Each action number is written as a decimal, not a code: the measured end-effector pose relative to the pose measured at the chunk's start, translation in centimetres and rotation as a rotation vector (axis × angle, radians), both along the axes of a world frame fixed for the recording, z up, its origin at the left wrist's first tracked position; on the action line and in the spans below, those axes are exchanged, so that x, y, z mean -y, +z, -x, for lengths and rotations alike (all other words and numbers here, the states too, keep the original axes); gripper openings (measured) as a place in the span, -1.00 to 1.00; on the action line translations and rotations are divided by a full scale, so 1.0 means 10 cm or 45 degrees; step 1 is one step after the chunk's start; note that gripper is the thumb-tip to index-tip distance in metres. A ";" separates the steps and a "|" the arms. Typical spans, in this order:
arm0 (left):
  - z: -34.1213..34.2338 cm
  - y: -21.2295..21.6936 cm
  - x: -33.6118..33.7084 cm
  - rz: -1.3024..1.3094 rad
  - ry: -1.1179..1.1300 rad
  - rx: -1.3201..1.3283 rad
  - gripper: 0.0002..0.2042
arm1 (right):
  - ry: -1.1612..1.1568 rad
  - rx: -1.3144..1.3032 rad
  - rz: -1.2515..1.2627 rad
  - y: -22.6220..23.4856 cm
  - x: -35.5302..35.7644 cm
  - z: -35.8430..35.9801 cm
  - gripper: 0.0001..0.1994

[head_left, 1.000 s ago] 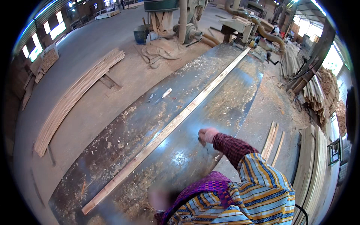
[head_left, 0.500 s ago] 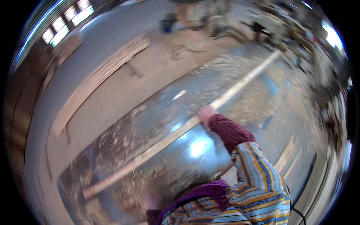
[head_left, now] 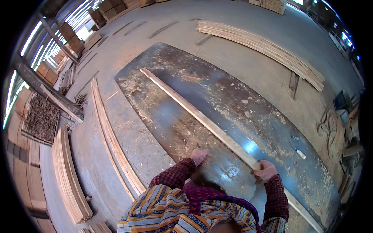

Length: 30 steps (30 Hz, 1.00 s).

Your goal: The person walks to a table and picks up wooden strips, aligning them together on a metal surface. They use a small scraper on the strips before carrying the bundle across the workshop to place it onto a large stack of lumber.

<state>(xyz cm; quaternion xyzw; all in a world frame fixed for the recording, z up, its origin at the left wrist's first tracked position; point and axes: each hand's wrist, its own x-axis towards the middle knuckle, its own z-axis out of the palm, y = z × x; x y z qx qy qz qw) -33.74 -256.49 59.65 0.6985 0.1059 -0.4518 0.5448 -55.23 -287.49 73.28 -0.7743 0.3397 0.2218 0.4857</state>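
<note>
A long, narrow wooden strip (head_left: 202, 118) lies diagonally across the dark, worn tabletop (head_left: 159, 112). My right hand (head_left: 266, 171) is closed around it near its nearer end, and the strip continues past my right forearm to the lower right. My left hand (head_left: 199, 156) hovers over or rests on the near edge of the table, left of the strip and apart from it. Its fingers are loosely bent with nothing visible in them. Both hands look covered in pale pinkish gloves.
Chips and sawdust litter the tabletop, with a small pale offcut (head_left: 300, 154) at right. A stack of long boards (head_left: 260, 48) stands beyond the table. Long strips (head_left: 112, 138) and a board pile (head_left: 70, 176) lie on the left floor. A bundle of sticks (head_left: 40, 116) stands farther left.
My view has swung left, bringing the table's other end and the left floor into sight. My right hand still grips the strip. My left hand, blurred before, now shows clearly.
</note>
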 end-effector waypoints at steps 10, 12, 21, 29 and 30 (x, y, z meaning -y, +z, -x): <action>0.01 0.00 0.04 0.025 0.033 0.080 -0.74 | 0.158 0.188 -0.088 -0.85 -0.56 -0.16 -0.63; 0.00 -0.08 0.11 0.142 -0.066 0.051 -0.72 | 0.313 0.345 0.287 -0.94 -0.51 0.02 -0.60; -0.30 -0.36 -0.27 0.059 -0.722 1.024 -0.67 | 0.262 0.081 0.869 -0.77 -1.13 0.12 -0.64; -0.79 0.22 0.25 -0.154 -1.503 1.131 -0.69 | 0.031 -0.047 0.975 -0.90 -1.11 0.71 -0.64; -0.79 0.25 0.26 -0.170 -1.559 1.143 -0.69 | 0.024 -0.094 0.936 -0.88 -1.08 0.73 -0.65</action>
